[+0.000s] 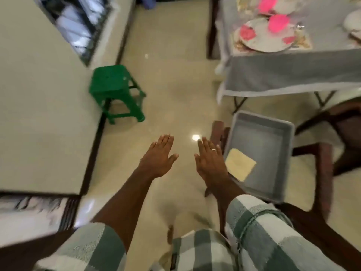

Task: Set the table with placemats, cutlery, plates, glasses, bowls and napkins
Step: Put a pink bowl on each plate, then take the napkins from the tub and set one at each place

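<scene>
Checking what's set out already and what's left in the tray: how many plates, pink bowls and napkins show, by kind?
Plates: 2, one floral on the table, one cut off at the right edge
Pink bowls: 2, and
Napkins: 1, in the grey tray
Total: 5
The picture is blurred, so small pieces may be missed.
</scene>
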A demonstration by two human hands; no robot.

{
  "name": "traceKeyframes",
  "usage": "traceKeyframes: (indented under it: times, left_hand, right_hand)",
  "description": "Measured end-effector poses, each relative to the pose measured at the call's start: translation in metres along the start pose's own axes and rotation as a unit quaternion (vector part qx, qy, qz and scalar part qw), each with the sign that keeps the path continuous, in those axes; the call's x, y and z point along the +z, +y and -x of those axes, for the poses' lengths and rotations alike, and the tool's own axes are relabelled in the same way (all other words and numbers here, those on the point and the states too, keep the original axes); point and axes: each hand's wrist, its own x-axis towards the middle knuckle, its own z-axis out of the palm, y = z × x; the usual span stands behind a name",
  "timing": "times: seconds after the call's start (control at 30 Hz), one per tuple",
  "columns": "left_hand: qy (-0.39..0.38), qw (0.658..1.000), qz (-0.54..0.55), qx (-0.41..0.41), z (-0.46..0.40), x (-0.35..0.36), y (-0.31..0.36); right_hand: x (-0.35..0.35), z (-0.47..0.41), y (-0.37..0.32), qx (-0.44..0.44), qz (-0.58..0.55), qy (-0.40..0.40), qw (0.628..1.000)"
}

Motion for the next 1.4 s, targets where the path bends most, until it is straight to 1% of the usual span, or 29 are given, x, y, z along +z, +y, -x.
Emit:
traceKeyframes:
  times: [0.07,0.13,0.23,0.27,0.33,0.43,0.57,0.6,0.73,0.83,1.0,1.07,1.17,1.3,1.4]
  left_hand:
    - [-0.029,0.996,-0.033,0.078,-0.042,-0.003,0.014]
    - [-0.053,0.984,-0.064,0.155,-0.084,-0.005,0.033]
    - [-0.086,0.961,-0.11,0.237,-0.129,-0.005,0.058]
    - [-0.096,0.953,-0.119,0.263,-0.144,-0.006,0.066]
    - [-0.11,0.94,-0.134,0.295,-0.163,-0.008,0.074]
    - [-0.155,0.915,-0.162,0.337,-0.206,-0.017,0.086]
    - [-0.181,0.887,-0.198,0.377,-0.266,-0.027,0.11]
    - [-0.19,0.875,-0.207,0.394,-0.28,-0.024,0.12]
    - [-0.226,0.817,-0.231,0.477,-0.317,0.002,0.158]
    - [-0.263,0.759,-0.272,0.53,-0.346,0.032,0.18]
    - [-0.317,0.67,-0.331,0.584,-0.394,0.063,0.208]
    - [-0.339,0.64,-0.343,0.598,-0.409,0.07,0.214]
    - [-0.36,0.58,-0.377,0.625,-0.433,0.081,0.224]
    - [-0.369,0.544,-0.392,0.643,-0.455,0.1,0.241]
    - [-0.372,0.508,-0.415,0.657,-0.466,0.118,0.25]
  right_hand:
    - [-0.006,-0.003,0.012,0.062,0.006,0.021,0.998]
    - [-0.011,-0.009,0.027,0.137,-0.012,0.034,0.99]
    - [-0.005,-0.013,0.047,0.232,-0.036,0.067,0.97]
    - [-0.001,-0.019,0.055,0.261,-0.048,0.067,0.962]
    - [0.005,-0.028,0.066,0.298,-0.06,0.054,0.951]
    - [0.005,-0.051,0.079,0.358,-0.101,0.052,0.927]
    - [0.0,-0.073,0.089,0.416,-0.118,0.071,0.899]
    - [-0.001,-0.075,0.092,0.435,-0.123,0.075,0.889]
    - [0.011,-0.083,0.102,0.505,-0.152,0.087,0.845]
    - [0.029,-0.095,0.111,0.567,-0.174,0.093,0.8]
    - [0.046,-0.118,0.126,0.663,-0.201,0.098,0.714]
    - [0.051,-0.128,0.126,0.691,-0.208,0.096,0.685]
    - [0.062,-0.146,0.124,0.734,-0.226,0.094,0.633]
    - [0.079,-0.163,0.129,0.764,-0.245,0.097,0.589]
    - [0.089,-0.173,0.138,0.772,-0.275,0.104,0.563]
